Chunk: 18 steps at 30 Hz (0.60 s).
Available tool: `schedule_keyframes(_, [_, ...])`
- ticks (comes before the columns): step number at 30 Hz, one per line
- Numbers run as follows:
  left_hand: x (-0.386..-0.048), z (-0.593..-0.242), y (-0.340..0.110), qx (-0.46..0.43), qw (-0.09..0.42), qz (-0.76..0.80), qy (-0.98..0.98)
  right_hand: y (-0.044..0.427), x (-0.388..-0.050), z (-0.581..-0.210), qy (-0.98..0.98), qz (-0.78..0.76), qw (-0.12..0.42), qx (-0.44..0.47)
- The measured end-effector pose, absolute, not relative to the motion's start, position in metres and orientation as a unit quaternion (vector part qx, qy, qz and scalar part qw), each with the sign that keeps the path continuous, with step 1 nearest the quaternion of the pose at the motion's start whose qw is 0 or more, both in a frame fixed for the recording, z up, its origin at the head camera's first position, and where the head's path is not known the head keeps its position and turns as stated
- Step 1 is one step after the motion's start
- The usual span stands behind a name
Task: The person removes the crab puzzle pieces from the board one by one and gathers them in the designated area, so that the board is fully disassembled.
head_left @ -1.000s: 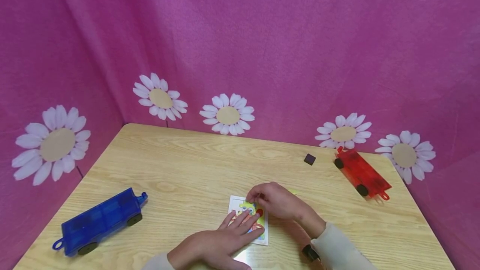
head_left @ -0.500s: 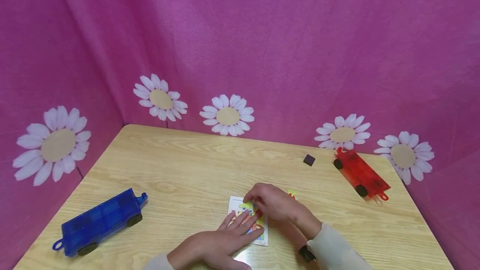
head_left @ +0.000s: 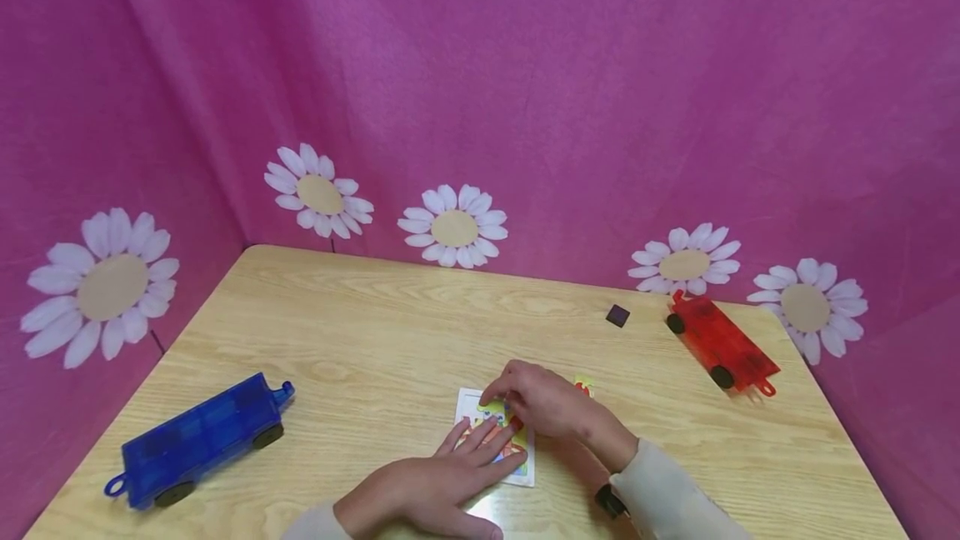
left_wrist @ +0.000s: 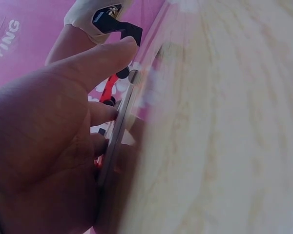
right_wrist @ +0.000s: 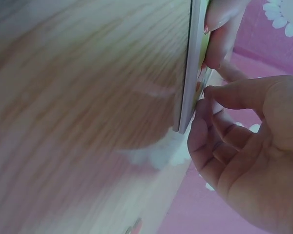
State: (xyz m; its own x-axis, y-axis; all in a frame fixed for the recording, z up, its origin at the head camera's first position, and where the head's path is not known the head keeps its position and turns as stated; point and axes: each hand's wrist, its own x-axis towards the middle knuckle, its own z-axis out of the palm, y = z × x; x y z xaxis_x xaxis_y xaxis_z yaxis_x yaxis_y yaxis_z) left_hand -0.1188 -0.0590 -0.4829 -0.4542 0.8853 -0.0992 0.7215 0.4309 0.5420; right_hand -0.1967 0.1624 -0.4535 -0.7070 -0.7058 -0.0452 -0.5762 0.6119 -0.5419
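Observation:
A small picture puzzle [head_left: 529, 473] in a white frame lies on the table, its bright cartoon picture partly covered by both hands. My left hand [head_left: 453, 480] rests flat across the lower part of it, fingers spread and straight. Over the upper right corner, my right hand [head_left: 553, 403] is curled, its thumb and fingertips pinching a puzzle piece [head_left: 492, 414] with yellow on it at the picture's surface. In the right wrist view, thumb and finger meet right against the frame's face; most of the piece is hidden there. One loose puzzle piece [head_left: 584, 387], yellow and red, lies beyond the right wrist.
A blue toy wagon [head_left: 202, 440] stands at the table's left, and a red one [head_left: 723, 344] at the far right. Near the red wagon lies a small dark square [head_left: 618, 316]. A pink cloth [head_left: 525, 107] with daisies hangs behind the table [head_left: 360, 340].
My right hand has shifted slightly left over the top of the puzzle. The loose piece behind its wrist shows more. My left hand has stayed in place.

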Motion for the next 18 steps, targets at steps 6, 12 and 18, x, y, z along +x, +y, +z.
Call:
schedule_keyframes(6, [-0.119,-0.481,-0.059,0.481,0.197,0.217,0.826,0.159,-0.197,-0.453,0.884,-0.262,0.149,-0.357])
schedule_keyframes(12, [-0.118,-0.481,-0.059,0.484,0.185,0.203,0.831,0.153,-0.198,-0.453,0.881,-0.264,0.146,-0.364])
schedule_keyframes(18, [-0.120,-0.482,-0.059,0.480,0.201,0.228,0.823,0.150,-0.199,-0.453,0.887,-0.261,0.129,-0.359])
